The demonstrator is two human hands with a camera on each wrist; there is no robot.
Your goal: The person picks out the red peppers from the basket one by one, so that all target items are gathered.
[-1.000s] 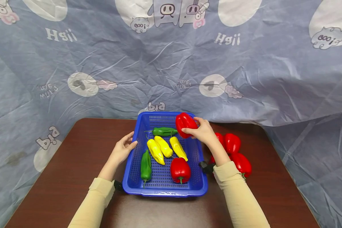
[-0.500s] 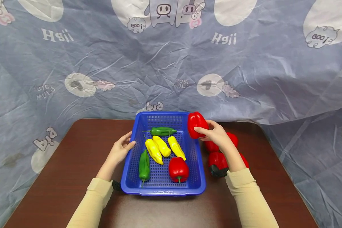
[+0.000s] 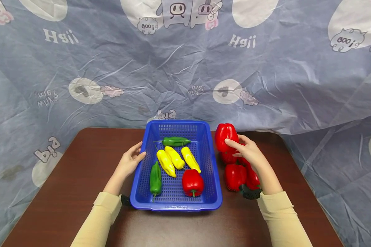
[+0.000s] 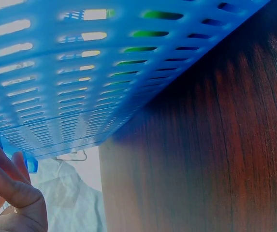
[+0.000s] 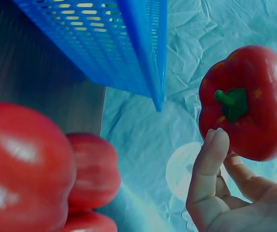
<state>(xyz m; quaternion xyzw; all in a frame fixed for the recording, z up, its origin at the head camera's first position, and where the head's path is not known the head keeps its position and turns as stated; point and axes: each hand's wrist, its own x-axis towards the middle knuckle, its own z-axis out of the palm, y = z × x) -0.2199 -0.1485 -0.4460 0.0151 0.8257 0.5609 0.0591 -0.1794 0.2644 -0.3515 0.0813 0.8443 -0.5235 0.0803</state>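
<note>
My right hand (image 3: 245, 147) grips a red bell pepper (image 3: 226, 136) above the table, just right of the blue basket (image 3: 176, 207). In the right wrist view, the green stem of that bell pepper (image 5: 254, 130) faces the camera and the thumb presses its side. My left hand (image 3: 130, 161) holds the basket's left rim, fingertips and thumb right at the edge. Inside the basket lie another red bell pepper (image 3: 192, 183), three yellow peppers (image 3: 174, 157) and two green peppers, one (image 3: 176, 141) along the back and one (image 3: 156, 180) at the front left.
More red bell peppers (image 3: 235, 176) sit on the table to the basket's right, partly hidden under my right hand and wrist strap. The brown table (image 3: 80, 178) ends at a grey-blue patterned cloth (image 3: 160, 68) hanging behind.
My right hand has carried the red bell pepper from over the basket's back right corner out past its right rim, above the other bell peppers. The left hand stays at the rim.
</note>
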